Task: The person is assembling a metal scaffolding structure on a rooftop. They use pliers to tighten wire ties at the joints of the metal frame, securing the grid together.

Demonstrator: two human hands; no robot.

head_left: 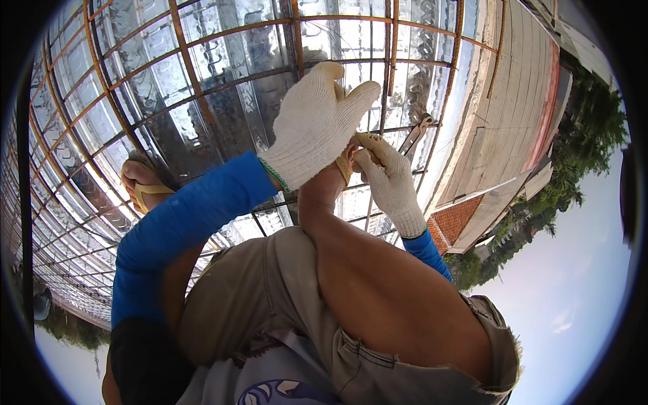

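Observation:
My left hand, in a white knitted glove, is held over the rebar mesh. Its thumb stands apart from the bent index finger, and nothing shows between them. My right hand, gloved too and with dirty fingertips, is closed close beside my sandalled foot. Whatever its fingers pinch, if anything, is hidden. Just beyond its knuckles is a metal hand tool with a pincer-like head, over the mesh. Whether the right hand touches that tool I cannot tell.
Under the rusty bars lies shiny corrugated metal decking. My other sandalled foot stands on the left. Along the right, the deck edge meets wooden boards and a brick patch. Trees grow beyond.

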